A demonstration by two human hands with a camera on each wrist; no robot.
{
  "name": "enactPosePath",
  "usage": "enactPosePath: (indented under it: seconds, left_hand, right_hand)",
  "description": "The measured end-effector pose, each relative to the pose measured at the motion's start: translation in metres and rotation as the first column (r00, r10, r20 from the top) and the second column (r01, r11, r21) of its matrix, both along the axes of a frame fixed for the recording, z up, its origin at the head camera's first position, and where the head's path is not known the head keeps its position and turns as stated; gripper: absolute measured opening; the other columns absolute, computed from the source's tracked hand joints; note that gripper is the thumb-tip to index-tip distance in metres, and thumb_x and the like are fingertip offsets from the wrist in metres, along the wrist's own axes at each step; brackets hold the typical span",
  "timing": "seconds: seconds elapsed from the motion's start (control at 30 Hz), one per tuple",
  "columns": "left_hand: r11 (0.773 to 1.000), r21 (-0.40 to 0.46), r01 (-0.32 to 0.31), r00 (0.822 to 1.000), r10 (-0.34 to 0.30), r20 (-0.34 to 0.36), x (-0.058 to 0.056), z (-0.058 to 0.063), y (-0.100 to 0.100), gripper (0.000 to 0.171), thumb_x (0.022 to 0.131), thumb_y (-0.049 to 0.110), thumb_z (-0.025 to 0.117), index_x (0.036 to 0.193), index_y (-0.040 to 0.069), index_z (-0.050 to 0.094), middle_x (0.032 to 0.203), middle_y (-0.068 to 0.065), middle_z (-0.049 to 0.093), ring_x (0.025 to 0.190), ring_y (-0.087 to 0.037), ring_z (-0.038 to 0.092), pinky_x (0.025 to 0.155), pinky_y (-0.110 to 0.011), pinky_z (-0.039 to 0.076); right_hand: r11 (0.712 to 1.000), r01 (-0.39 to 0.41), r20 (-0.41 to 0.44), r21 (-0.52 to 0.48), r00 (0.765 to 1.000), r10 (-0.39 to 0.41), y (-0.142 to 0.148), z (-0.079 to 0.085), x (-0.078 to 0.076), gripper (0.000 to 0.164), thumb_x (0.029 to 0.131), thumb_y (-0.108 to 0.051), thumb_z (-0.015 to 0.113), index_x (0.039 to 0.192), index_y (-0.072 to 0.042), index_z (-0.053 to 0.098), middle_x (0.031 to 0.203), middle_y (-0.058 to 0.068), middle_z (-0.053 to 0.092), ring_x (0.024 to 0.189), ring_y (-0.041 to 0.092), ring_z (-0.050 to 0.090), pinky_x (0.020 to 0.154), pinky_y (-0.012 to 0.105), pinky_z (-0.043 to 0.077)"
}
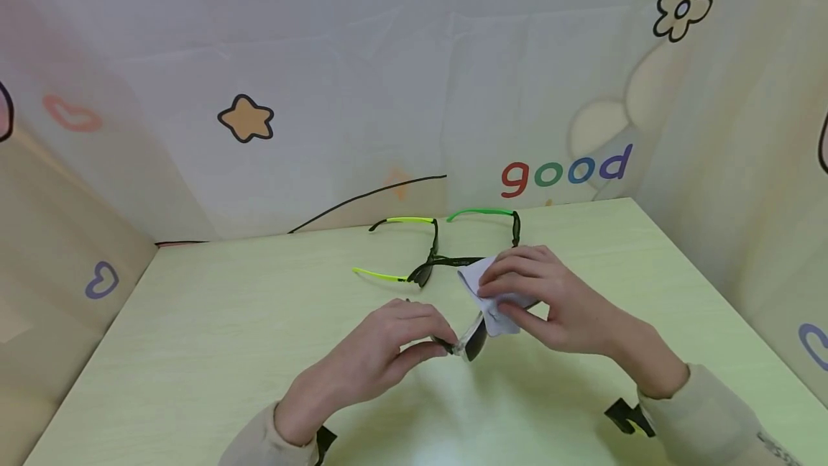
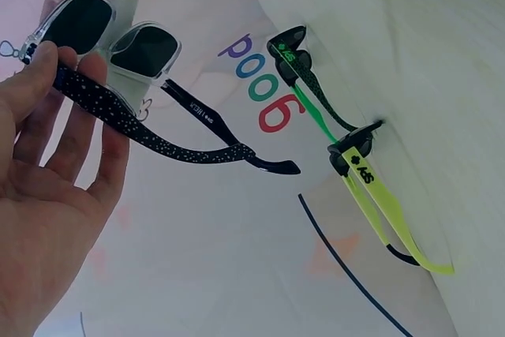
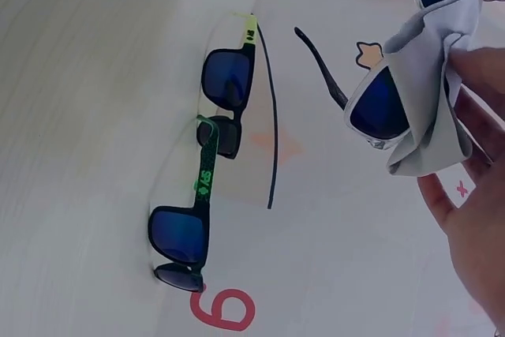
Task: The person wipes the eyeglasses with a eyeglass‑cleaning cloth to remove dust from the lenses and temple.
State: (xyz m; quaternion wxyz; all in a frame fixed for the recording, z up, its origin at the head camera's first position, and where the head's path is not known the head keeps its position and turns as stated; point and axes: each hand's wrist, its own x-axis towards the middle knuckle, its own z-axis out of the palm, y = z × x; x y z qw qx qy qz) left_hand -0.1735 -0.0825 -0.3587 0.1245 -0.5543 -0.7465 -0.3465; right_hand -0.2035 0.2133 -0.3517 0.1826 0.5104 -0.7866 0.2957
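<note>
A pair of sunglasses (image 2: 83, 25) with a clear frame, dark lenses and black temples, one of them speckled white, is held between both hands above the table. My left hand (image 1: 382, 344) pinches it near the hinge of the speckled temple. With my right hand (image 1: 550, 300) I hold a light grey cloth (image 3: 438, 84) folded over the other lens, thumb on one side and fingers on the other. The cloth covers part of that lens in the right wrist view. Both temples stand unfolded in the left wrist view.
Behind the hands on the pale table (image 1: 194, 336) lie yellow-and-black sunglasses (image 1: 423, 268) and green-and-black sunglasses (image 1: 515, 227), temples unfolded, close together. A printed curtain (image 1: 388, 92) hangs along the back and sides. Dark straps (image 1: 627, 417) show by the cuffs.
</note>
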Motion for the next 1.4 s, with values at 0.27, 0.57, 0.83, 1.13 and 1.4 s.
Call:
enactPosePath:
  seconds: [0.27, 0.57, 0.83, 1.13, 1.4]
  left_hand:
    - [0.999, -0.028, -0.043, 0.998, 0.042, -0.037, 0.000, 0.000, 0.000, 0.014, 0.094, 0.006, 0.075, 0.106, 0.013, 0.072, 0.102, 0.010, 0.070, 0.096, 0.000, 0.063, 0.085, -0.021, 0.047]
    - [0.989, -0.079, -0.127, 0.991, 0.123, -0.054, 0.003, -0.001, 0.001, 0.014, 0.093, 0.007, 0.076, 0.105, 0.015, 0.074, 0.102, 0.012, 0.069, 0.096, -0.003, 0.063, 0.084, -0.026, 0.045]
    - [0.981, -0.073, -0.178, 0.979, 0.169, -0.110, 0.000, -0.001, 0.000, 0.015, 0.092, 0.007, 0.078, 0.104, 0.015, 0.075, 0.101, 0.011, 0.070, 0.097, -0.004, 0.064, 0.089, -0.028, 0.046]
    - [0.973, -0.049, -0.226, 0.967, 0.218, -0.130, -0.007, -0.004, -0.003, 0.017, 0.089, 0.006, 0.081, 0.104, 0.014, 0.077, 0.100, 0.009, 0.070, 0.099, -0.009, 0.064, 0.088, -0.030, 0.047]
    - [0.971, -0.045, -0.235, 0.965, 0.228, -0.131, -0.010, -0.005, -0.002, 0.019, 0.086, 0.001, 0.082, 0.102, 0.011, 0.077, 0.100, 0.005, 0.070, 0.099, -0.016, 0.064, 0.099, -0.032, 0.049]
  right_hand:
    - [0.996, 0.024, -0.049, 0.082, 0.999, -0.020, 0.000, -0.001, -0.004, 0.017, 0.100, -0.027, 0.071, 0.114, -0.018, 0.073, 0.121, -0.005, 0.067, 0.122, 0.024, 0.054, 0.107, 0.045, 0.035]
    - [0.997, 0.013, -0.141, 0.076, 0.990, -0.002, -0.002, -0.005, -0.007, 0.030, 0.083, -0.007, 0.083, 0.109, -0.016, 0.071, 0.112, -0.006, 0.067, 0.112, 0.023, 0.057, 0.098, 0.045, 0.038]
    - [0.996, 0.036, -0.182, 0.076, 0.983, -0.021, -0.002, -0.006, -0.006, 0.038, 0.075, -0.003, 0.087, 0.108, -0.015, 0.071, 0.108, -0.004, 0.069, 0.106, 0.022, 0.060, 0.095, 0.046, 0.040]
    - [0.992, 0.086, -0.187, 0.093, 0.980, -0.067, -0.002, -0.009, -0.006, 0.036, 0.073, -0.004, 0.090, 0.104, -0.012, 0.073, 0.103, -0.004, 0.070, 0.101, 0.021, 0.061, 0.089, 0.044, 0.044]
    - [0.990, 0.100, -0.191, 0.101, 0.978, -0.079, -0.003, -0.012, -0.006, 0.035, 0.073, -0.004, 0.091, 0.101, -0.014, 0.073, 0.101, -0.005, 0.068, 0.097, 0.018, 0.061, 0.084, 0.041, 0.045]
